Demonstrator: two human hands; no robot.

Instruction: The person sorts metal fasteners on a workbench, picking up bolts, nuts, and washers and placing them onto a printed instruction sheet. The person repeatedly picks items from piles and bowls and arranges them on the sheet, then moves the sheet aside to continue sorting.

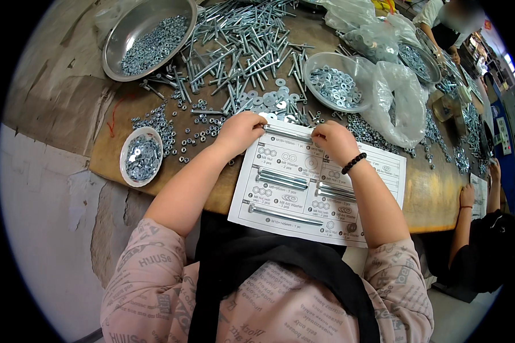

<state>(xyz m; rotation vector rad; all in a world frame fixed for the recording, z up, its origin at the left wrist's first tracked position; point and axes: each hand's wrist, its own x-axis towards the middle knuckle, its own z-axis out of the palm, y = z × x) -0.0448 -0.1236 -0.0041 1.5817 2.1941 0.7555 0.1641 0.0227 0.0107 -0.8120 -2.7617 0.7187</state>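
A printed sheet (272, 226) with hardware drawings lies at the table's front edge. Across its top runs a long silver bolt (289, 133), with a hand at each end. My left hand (243, 132) pinches the left end, and my right hand (335, 142), with a black bead bracelet at the wrist, pinches the right end. Lower on the paper lie several bolts (281, 178), another pair of bolts (335, 192) partly behind my right forearm, and one longer bolt (286, 215). Flat washers (269, 102) are heaped just beyond the sheet.
Loose bolts (252, 48) spread over the far table. A steel bowl (110, 57) of nuts, a white bowl (124, 166) of small metal pieces and a clear bowl (312, 71) of washers stand around. Plastic bags (397, 108) lie right. A co-worker's arm (463, 220) reaches in.
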